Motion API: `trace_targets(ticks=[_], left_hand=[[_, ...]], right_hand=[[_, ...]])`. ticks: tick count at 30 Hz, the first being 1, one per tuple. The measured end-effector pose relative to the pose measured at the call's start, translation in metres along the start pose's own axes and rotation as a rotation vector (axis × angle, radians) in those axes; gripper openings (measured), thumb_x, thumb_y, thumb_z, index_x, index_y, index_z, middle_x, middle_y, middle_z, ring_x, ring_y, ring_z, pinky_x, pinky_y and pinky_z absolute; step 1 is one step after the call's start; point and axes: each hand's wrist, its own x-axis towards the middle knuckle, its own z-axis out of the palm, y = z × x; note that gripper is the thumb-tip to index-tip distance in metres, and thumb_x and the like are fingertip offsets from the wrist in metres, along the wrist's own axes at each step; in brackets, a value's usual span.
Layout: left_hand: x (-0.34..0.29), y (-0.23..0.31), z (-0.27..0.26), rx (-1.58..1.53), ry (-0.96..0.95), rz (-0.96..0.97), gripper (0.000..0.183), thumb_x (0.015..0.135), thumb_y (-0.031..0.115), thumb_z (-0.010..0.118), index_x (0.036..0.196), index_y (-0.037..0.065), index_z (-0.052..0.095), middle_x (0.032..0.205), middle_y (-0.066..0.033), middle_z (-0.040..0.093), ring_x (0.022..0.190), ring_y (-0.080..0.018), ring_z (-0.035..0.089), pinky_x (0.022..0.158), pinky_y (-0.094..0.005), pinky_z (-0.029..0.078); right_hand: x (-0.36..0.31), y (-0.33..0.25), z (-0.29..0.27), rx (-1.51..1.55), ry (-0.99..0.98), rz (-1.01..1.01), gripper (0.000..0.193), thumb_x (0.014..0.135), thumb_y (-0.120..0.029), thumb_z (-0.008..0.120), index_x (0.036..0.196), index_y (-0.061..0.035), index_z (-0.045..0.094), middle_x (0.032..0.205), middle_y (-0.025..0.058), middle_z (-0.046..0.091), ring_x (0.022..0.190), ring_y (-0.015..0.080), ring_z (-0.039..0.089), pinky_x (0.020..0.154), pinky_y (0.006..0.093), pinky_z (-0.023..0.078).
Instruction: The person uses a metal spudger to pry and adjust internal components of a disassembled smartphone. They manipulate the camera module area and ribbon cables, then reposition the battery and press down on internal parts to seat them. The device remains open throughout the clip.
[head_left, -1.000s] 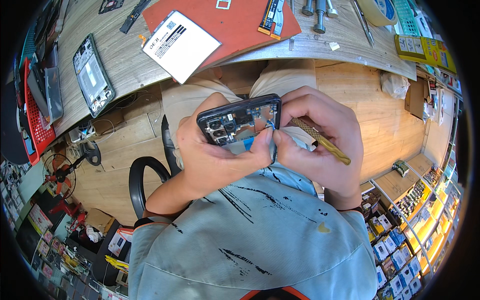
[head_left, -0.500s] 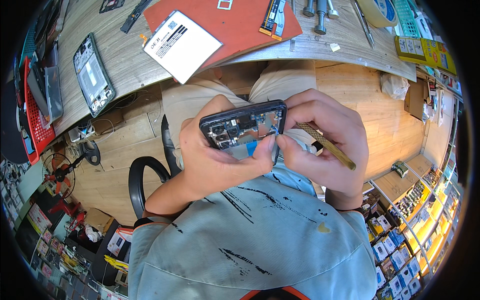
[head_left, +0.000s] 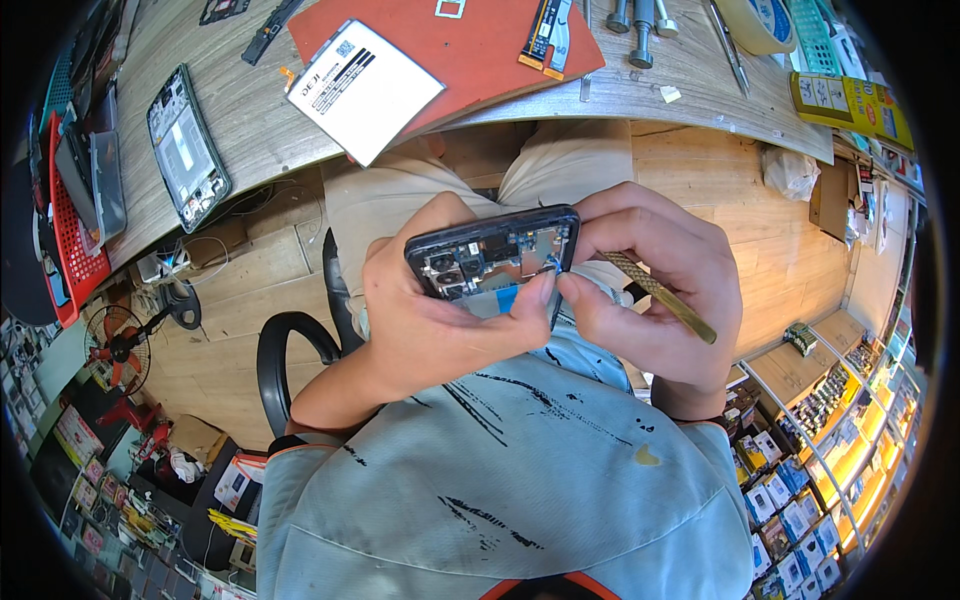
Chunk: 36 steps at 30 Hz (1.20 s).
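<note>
Above my lap, my left hand [head_left: 425, 310] is wrapped round an opened smartphone [head_left: 515, 260]. Its back cover is off, so the circuit board, camera lenses and a blue strip show. The left thumb presses near the phone's right end, low on the inside. My right hand [head_left: 665, 285] is closed beside that same end, its thumb and fingertips at the phone's edge. Tucked in the right hand's grip is a gold-coloured textured pry tool [head_left: 660, 297], pointing down to the right with its flat end outward. The right fingertips hide what they touch.
On the wooden table [head_left: 270, 125] ahead lie a white phone battery [head_left: 366, 92], a red pad [head_left: 480, 75], another opened phone [head_left: 187, 150] and a pen-like tool [head_left: 730, 50]. A red basket [head_left: 75, 230] stands at left. A black chair armrest [head_left: 285, 360] curves beside my left forearm.
The smartphone and both hands have shifted slightly to the right. The pry tool has moved a little with the right hand. Items on the table look unchanged.
</note>
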Motion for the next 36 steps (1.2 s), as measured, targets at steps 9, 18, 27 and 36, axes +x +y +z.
trace_targets(ticks=[9, 18, 27, 36], left_hand=[[0.001, -0.002, 0.002, 0.017, 0.027, 0.031, 0.031, 0.07, 0.008, 0.093, 0.086, 0.003, 0.067, 0.077, -0.0031, 0.075, 0.067, -0.004, 0.066, 0.061, -0.0215, 0.05], [0.002, -0.002, 0.001, -0.037, -0.005, 0.011, 0.03, 0.072, 0.008, 0.092, 0.089, 0.003, 0.069, 0.079, -0.0029, 0.075, 0.07, -0.0029, 0.065, 0.063, -0.0212, 0.05], [-0.002, -0.005, 0.003, -0.069, 0.032, -0.027, 0.027, 0.073, 0.008, 0.091, 0.088, 0.002, 0.069, 0.079, -0.003, 0.075, 0.071, -0.0022, 0.064, 0.063, -0.0209, 0.049], [0.0, 0.007, 0.005, -0.033, 0.076, -0.093, 0.024, 0.073, 0.008, 0.089, 0.09, 0.0, 0.073, 0.081, -0.0026, 0.076, 0.073, -0.0027, 0.064, 0.065, -0.0217, 0.05]], right_hand=[[0.002, -0.001, 0.0, -0.007, 0.001, 0.001, 0.018, 0.074, 0.002, 0.078, 0.09, 0.0033, 0.069, 0.095, 0.0133, 0.07, 0.084, 0.0212, 0.069, 0.077, 0.0289, 0.053], [0.002, -0.001, 0.001, -0.05, 0.003, -0.003, 0.018, 0.073, 0.003, 0.077, 0.088, 0.0031, 0.068, 0.095, 0.0127, 0.07, 0.083, 0.0198, 0.069, 0.077, 0.0281, 0.053], [0.001, -0.002, 0.005, -0.062, 0.001, -0.005, 0.02, 0.075, 0.004, 0.078, 0.09, -0.0003, 0.064, 0.093, 0.0137, 0.068, 0.081, 0.0286, 0.068, 0.074, 0.0337, 0.055], [0.001, -0.001, 0.01, -0.159, 0.028, -0.1, 0.02, 0.075, 0.004, 0.077, 0.091, 0.0013, 0.066, 0.095, 0.0154, 0.069, 0.083, 0.0293, 0.069, 0.075, 0.034, 0.056]])
